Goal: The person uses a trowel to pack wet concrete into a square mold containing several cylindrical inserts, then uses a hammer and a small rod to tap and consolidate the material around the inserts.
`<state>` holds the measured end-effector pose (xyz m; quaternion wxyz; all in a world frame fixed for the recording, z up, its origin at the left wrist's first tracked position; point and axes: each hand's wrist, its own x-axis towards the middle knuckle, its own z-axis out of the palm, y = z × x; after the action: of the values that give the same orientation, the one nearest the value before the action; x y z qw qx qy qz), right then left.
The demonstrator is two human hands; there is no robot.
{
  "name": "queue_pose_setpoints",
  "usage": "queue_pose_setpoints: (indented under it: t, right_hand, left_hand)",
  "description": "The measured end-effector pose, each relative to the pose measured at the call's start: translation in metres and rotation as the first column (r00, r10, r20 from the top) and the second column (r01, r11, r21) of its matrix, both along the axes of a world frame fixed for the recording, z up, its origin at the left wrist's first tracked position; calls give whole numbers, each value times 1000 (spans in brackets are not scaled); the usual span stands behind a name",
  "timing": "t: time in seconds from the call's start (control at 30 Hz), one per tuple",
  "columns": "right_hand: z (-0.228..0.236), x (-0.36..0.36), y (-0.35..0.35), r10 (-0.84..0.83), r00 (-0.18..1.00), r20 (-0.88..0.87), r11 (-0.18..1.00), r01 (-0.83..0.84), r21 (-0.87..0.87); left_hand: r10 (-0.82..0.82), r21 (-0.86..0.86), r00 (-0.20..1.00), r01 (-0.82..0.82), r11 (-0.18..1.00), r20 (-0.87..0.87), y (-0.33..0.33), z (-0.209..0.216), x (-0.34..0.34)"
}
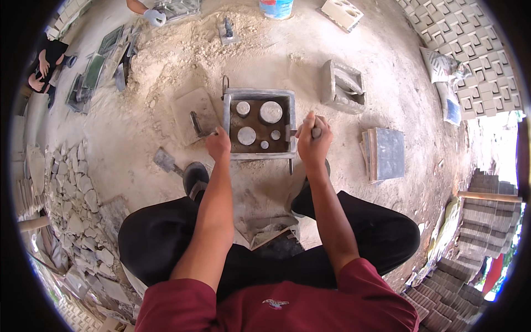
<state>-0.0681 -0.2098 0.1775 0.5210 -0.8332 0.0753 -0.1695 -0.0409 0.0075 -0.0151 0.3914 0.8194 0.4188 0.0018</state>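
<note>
A square grey metal mould (259,94) stands on the sandy ground in front of me, its brown base showing several round metal discs (271,112). My left hand (218,144) grips the handle on the mould's left side. My right hand (313,138) is closed on the handle at its right side. Both hands sit at the mould's near corners, and my forearms reach out over my knees.
A flat square plate with a handle (194,113) lies left of the mould, a trowel (165,161) nearer me. A grey open mould frame (343,86) and stacked square tiles (384,153) are to the right. Another person's gloved hand (155,16) works far left. Patterned blocks (470,44) cover the far right.
</note>
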Motion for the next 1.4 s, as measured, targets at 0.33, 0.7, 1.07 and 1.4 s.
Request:
queue_pose_setpoints:
  t: [0.33, 0.7, 1.07, 1.4]
  right_hand:
    - [-41, 2, -5, 53, 914, 402, 929, 103, -356]
    - [-39, 2, 1, 20, 994, 110, 992, -34, 125]
    - [-19, 44, -5, -118, 949, 294, 913, -13, 408]
    - [-32, 70, -20, -65, 944, 322, 922, -67, 382]
  left_hand:
    - [-36, -62, 999, 38, 997, 33, -14, 18, -1]
    - [-7, -75, 999, 10, 997, 43, -13, 13, -5]
    - [-2, -47, 1000, 3, 999, 11, -10, 7, -4]
    - [-55, -28, 997, 57, 998, 62, -23, 14, -3]
